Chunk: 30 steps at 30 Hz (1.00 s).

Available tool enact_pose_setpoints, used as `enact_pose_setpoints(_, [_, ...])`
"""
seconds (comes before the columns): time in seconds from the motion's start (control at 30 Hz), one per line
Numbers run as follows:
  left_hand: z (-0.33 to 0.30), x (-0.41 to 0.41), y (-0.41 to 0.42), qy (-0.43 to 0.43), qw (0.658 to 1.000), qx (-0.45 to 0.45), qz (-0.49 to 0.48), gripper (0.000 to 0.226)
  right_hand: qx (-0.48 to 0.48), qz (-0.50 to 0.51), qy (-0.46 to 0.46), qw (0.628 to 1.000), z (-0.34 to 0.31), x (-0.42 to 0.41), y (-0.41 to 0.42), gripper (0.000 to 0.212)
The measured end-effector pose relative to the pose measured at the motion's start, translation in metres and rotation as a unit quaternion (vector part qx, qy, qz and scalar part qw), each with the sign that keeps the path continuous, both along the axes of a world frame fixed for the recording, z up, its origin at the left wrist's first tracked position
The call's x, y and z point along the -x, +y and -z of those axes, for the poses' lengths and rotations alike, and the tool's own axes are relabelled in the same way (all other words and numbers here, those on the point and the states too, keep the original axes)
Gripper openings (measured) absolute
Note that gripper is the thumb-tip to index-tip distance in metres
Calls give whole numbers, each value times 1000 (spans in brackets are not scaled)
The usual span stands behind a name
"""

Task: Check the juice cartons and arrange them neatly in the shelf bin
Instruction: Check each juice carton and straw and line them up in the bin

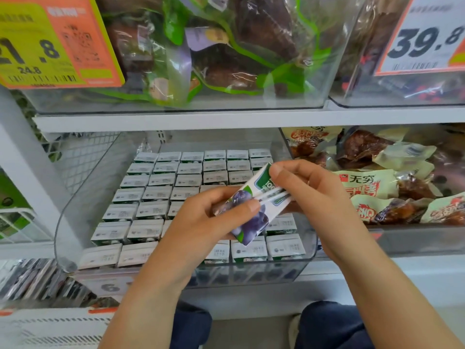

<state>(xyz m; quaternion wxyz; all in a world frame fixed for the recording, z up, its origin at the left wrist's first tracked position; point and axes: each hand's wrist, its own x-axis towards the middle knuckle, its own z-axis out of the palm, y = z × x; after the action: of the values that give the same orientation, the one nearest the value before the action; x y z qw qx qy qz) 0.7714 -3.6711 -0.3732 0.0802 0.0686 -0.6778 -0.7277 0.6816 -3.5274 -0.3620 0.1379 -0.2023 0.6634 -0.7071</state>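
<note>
We are gripping a blueberry juice carton with both hands, left hand curled round its lower end, right hand pinching its top, tilted above rows of cartons standing in the clear shelf bin.

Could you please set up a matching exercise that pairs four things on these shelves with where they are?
Things:
1. held carton
2. 39.8 price tag
3. snack packs
4. green-edged bags

Places:
A. in the clear bin right of the juice bin
B. upper shelf, clear bin above the juice cartons
C. between the left hand and right hand, over the juice bin
D. upper right, on the front of a clear bin

Pairs: 1-C, 2-D, 3-A, 4-B
</note>
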Motion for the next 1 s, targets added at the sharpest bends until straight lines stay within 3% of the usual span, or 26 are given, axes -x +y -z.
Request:
enact_pose_setpoints(0.13, [2, 0, -1, 6, 1000, 3, -25, 20, -8, -11, 8, 1000, 1, 0, 1, 34])
enact_pose_setpoints(0.33, [3, 2, -1, 20, 999, -1, -41, 19, -27, -47, 38, 998, 2, 0, 3, 41])
enact_pose_setpoints(0.53, [7, 1, 3, 86, 976, 149, -131, 40, -20, -78, 72, 994, 4, 1, 6, 45])
enact_pose_setpoints(0.77, [9, 2, 3, 124, 941, 244, -200, 44, -32, -114, 102, 988, 9, 1, 7, 52])
enact_pose_setpoints(0.83, [7, 1, 3, 124, 950, 219, -186, 42, -24, -107, 104, 989, 9, 1, 6, 47])
enact_pose_setpoints(0.93, [5, 2, 4, 89, 986, 47, -136, 35, 16, -72, 69, 995, 8, 3, 6, 40])
enact_pose_setpoints(1.0, [5, 4, 4, 55, 991, -26, -121, 37, 34, -69, 37, 996, 8, 3, 5, 42])
